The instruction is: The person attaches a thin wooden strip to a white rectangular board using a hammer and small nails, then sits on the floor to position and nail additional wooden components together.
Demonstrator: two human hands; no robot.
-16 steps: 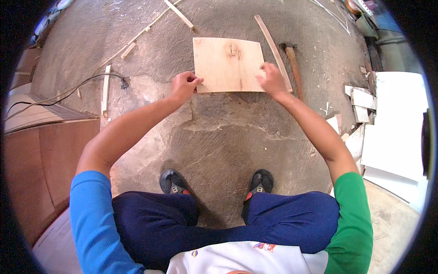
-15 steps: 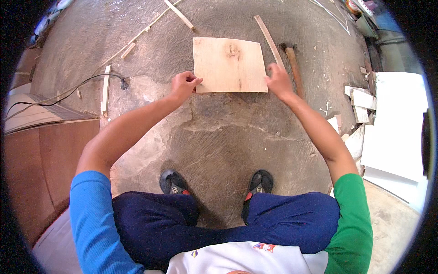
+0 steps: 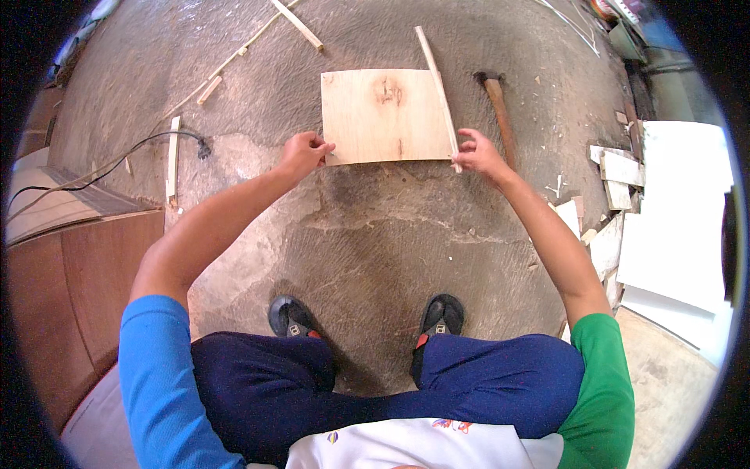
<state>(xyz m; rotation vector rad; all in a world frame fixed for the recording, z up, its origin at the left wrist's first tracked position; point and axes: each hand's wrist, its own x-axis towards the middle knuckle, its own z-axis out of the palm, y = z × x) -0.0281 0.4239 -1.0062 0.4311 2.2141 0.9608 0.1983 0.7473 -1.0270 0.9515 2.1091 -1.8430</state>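
Plywood board (image 3: pixel 383 117) lies between the two hands, its near left corner at the left hand (image 3: pixel 303 155), whose fingers curl with the thumb against that corner; whether they pinch it cannot be told. The right hand (image 3: pixel 480 155) pinches the near end of a thin wooden strip (image 3: pixel 439 82), which runs away from it along the board's right edge. Just beyond the right hand lies a hammer (image 3: pixel 501 117); well left of the left hand, a black plug (image 3: pixel 204 148).
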